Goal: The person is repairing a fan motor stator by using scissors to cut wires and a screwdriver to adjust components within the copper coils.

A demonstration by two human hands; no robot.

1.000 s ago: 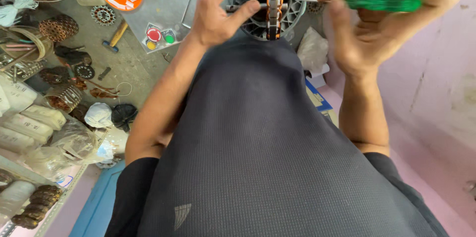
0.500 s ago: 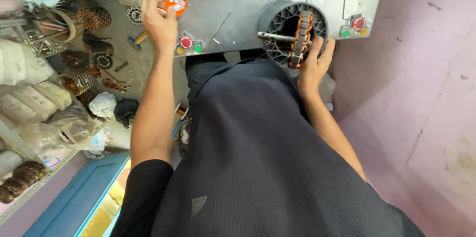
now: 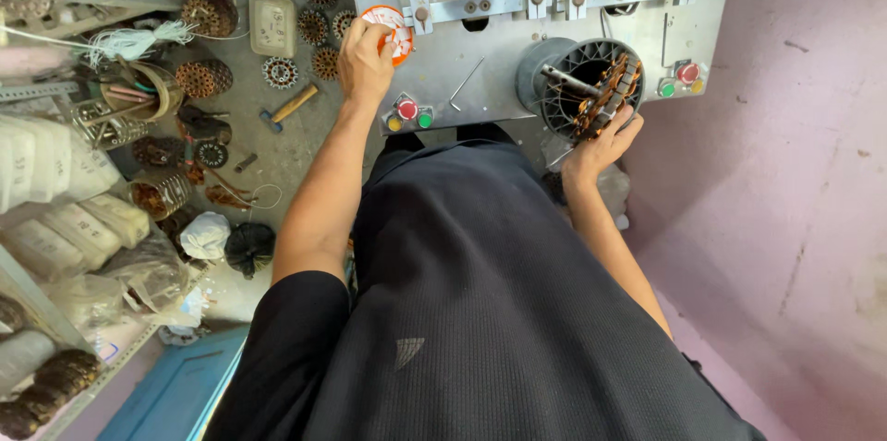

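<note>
Head view: both hands on the winding bench

L hand (image 3: 365,58) clenched over an orange-white round spool (image 3: 393,30) at 11 o'clock on the metal panel (image 3: 480,44). R hand (image 3: 601,145) grips the copper-wound stator piece (image 3: 605,95) at 1 o'clock, at the rim of the black ribbed drum (image 3: 564,81).

Risk, imo: stator could snag a rib and slip if I pull off-axis, w/ wire tearing; red button (image 3: 407,109) sits just below my L wrist, easy to bump.

Hidden: spool mostly under fingers; my torso blocks the bench front; panel top cut off.
</note>
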